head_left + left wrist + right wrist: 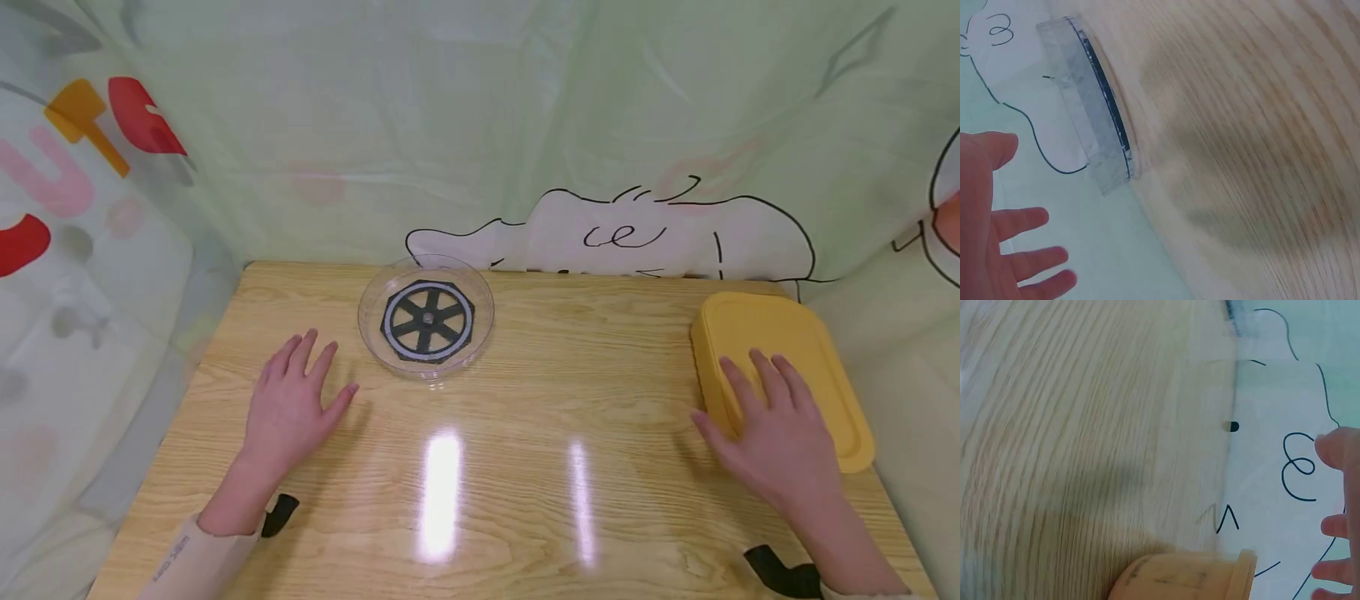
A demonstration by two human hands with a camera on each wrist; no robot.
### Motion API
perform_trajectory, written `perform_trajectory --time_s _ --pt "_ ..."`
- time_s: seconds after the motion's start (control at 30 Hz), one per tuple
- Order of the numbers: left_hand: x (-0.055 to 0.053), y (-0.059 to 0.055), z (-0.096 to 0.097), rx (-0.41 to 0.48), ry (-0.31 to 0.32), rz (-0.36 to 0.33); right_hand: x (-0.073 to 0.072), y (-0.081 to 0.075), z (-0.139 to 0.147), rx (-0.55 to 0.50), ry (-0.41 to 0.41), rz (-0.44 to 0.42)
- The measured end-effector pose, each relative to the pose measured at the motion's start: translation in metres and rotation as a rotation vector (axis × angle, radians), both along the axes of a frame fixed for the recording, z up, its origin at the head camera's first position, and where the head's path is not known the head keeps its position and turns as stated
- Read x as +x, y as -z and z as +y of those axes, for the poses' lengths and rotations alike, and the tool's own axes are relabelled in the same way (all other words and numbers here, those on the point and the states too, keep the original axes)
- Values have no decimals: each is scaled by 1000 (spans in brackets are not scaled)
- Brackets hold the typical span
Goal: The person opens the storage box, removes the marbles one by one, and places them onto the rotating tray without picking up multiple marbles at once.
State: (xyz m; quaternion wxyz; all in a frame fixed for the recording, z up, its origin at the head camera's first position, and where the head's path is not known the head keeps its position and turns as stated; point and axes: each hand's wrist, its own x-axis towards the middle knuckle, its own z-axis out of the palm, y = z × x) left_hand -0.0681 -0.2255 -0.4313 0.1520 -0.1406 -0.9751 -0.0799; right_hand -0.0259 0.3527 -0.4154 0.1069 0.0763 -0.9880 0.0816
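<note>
My left hand (288, 412) hovers over the left side of the table, fingers spread and holding nothing. Just beyond its fingertips stands a round clear plastic dish (483, 337). Inside the dish lies a black wheel-like piece (428, 343) with six-way spokes and a pale ring. The left wrist view shows the dish (1079, 106) side-on, apart from the fingers. On the right, my right hand (780, 442) has its fingers spread, overlapping a yellow lidded box (813, 358) in the head view. In the right wrist view the box (1179, 578) shows at the bottom edge, below the fingers.
The wooden table (570, 400) has two bright light reflections near its middle. A pale green curtain (450, 125) with printed drawings hangs along the back edge and down both sides. Dark straps (783, 575) show at both wrists.
</note>
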Motion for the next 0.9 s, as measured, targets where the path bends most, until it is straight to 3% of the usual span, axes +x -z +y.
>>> perform_trajectory --time_s 0.17,0.27,0.53,0.77,0.9 --pt "-3 -2 5 92 7 25 4 -2 2 -236 43 -20" --pt "-4 -4 7 124 0 19 5 -3 5 -326 61 14" --pt "-7 0 14 206 -24 -132 12 14 7 -360 63 -7" --pt "-12 9 22 346 -31 -251 14 37 3 -380 39 176" --pt "-15 17 26 417 -45 -312 17 45 1 -381 42 234"
